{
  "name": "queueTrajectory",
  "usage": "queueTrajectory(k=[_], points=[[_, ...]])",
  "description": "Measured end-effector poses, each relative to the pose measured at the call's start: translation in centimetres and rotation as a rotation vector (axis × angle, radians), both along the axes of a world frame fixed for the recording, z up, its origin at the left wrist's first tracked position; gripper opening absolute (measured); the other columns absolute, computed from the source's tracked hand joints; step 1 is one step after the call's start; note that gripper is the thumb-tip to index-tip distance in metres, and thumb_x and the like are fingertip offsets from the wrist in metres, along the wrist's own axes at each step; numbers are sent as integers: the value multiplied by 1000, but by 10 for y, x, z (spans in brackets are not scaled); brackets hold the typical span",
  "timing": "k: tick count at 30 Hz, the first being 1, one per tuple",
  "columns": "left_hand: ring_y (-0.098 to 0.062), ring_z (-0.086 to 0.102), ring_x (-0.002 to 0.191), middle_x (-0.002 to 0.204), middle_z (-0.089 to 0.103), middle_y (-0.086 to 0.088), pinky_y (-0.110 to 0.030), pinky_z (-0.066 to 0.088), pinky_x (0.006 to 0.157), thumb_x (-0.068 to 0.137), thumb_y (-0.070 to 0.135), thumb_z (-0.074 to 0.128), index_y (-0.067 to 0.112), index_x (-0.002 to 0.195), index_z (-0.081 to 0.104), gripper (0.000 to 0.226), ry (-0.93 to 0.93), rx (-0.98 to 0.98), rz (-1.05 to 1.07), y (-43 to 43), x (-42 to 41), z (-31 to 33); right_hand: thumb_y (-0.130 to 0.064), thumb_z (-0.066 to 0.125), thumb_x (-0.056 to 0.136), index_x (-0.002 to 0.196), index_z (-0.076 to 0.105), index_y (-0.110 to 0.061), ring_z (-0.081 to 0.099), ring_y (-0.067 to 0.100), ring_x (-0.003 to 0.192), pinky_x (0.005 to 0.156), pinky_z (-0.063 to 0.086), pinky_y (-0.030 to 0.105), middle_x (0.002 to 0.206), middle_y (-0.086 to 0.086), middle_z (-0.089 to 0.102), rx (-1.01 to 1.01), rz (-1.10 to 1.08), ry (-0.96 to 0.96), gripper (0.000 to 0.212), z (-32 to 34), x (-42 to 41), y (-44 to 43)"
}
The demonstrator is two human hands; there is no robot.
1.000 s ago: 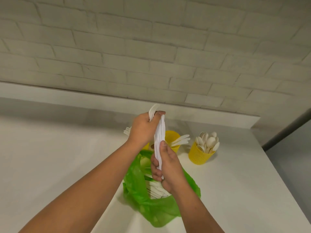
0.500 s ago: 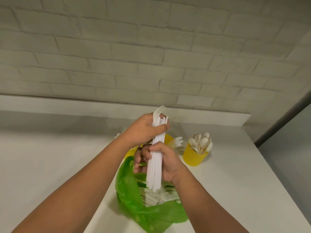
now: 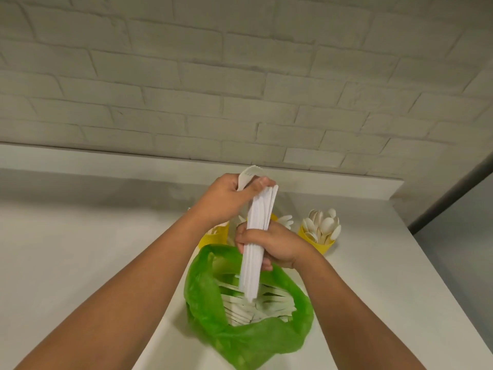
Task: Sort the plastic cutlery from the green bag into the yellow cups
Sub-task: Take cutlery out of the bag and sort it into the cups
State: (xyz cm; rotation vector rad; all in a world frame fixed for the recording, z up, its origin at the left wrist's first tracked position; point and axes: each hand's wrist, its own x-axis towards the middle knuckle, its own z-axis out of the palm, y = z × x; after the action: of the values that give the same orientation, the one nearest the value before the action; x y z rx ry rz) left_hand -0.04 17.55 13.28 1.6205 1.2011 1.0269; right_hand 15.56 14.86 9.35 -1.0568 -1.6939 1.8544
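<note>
Left cup (image 3: 216, 235): yellow, on the white table (image 3: 80, 263), mostly hidden behind the left forearm. Some white pieces show at its rim, type unreadable.

Left hand (image 3: 226, 201): fingers and thumb curled round the top of the cutlery bundle (image 3: 260, 217), with a fork head sticking out above the knuckles.

Cutlery bundle: a tight stack of white plastic pieces, near upright and tilted slightly, held above the bag mouth. Its lower end hangs just over the bag contents; can't tell if it touches them.

Green bag (image 3: 240, 340): thin plastic, sitting on the table nearest the camera, mouth open upward. Inside is loose cutlery (image 3: 269, 307), white, criss-crossed in a pile.

Right hand (image 3: 277, 243): wrapped round the middle of the bundle, fingers curled on the far side and thumb on the near side, directly below the left hand.

Middle cup (image 3: 274, 217): only a yellow sliver visible behind the hands. White pieces (image 3: 286, 222) fan out of it to the right, type unclear.

Right cup (image 3: 320, 243): yellow, standing apart from the others, packed with white spoons (image 3: 324, 225), bowls up.
</note>
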Motion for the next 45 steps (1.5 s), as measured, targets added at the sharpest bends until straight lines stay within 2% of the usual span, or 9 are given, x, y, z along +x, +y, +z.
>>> queueTrajectory(k=[2,6,12,17,22,30,36,41,45], points=[[10,67,80,90,79,17,-20,47,78,101,38,61,26,112,79,25,-70,23,124,4,-3,0,-18,62,83,69,65,-6,38,18,31,36,32,21,47,5,50,85,-84,-73,19,3,10,8],[2,47,40,67,74,1,-28,35,54,97,39,67,24,107,77,21,-158,-87,363,8,-7,-4,-19,67,82,68,66,-2,44,25,34,38,39,25,51,15,56,238,-450,-103,22,15,23,31],[-2,54,42,51,66,1,-21,42,48,97,26,63,22,89,75,15,16,-164,369,-7,8,-44,-32,65,85,69,63,1,62,27,43,56,58,36,52,18,63,436,-797,-331,38,1,25,59],[-3,67,56,59,73,6,-24,51,58,96,26,60,21,88,73,16,333,-146,221,-15,19,-80,-49,64,80,55,55,-12,66,21,53,64,58,36,51,6,62,565,-751,-521,45,-26,15,70],[-25,67,81,84,71,-1,-32,49,67,90,23,61,18,108,68,20,511,-124,251,-12,20,-92,-46,70,84,55,58,-16,68,22,53,64,60,39,52,6,64,539,-662,-632,44,-39,9,72],[-25,67,104,111,73,0,-37,54,90,90,22,65,22,119,69,30,440,-94,251,-6,17,-90,-46,78,79,71,70,-14,70,15,52,61,62,34,60,3,71,451,-480,-695,34,-33,19,77],[-22,66,102,111,72,1,-34,53,88,92,22,68,18,124,65,33,383,-93,251,-7,15,-92,-50,78,77,83,71,-13,73,18,63,72,62,38,73,4,75,456,-409,-767,38,-32,23,78],[-26,67,95,105,72,-3,-36,54,82,89,23,68,14,119,63,32,426,-70,216,-10,16,-95,-49,79,81,116,70,-21,68,11,52,72,58,23,100,0,73,502,-369,-767,46,-19,29,78],[-22,67,94,105,72,1,-34,53,81,93,26,66,16,119,64,28,401,-77,221,-9,18,-93,-50,70,88,117,73,-21,69,19,96,88,51,28,110,2,73,694,-437,-824,42,-18,29,77]])
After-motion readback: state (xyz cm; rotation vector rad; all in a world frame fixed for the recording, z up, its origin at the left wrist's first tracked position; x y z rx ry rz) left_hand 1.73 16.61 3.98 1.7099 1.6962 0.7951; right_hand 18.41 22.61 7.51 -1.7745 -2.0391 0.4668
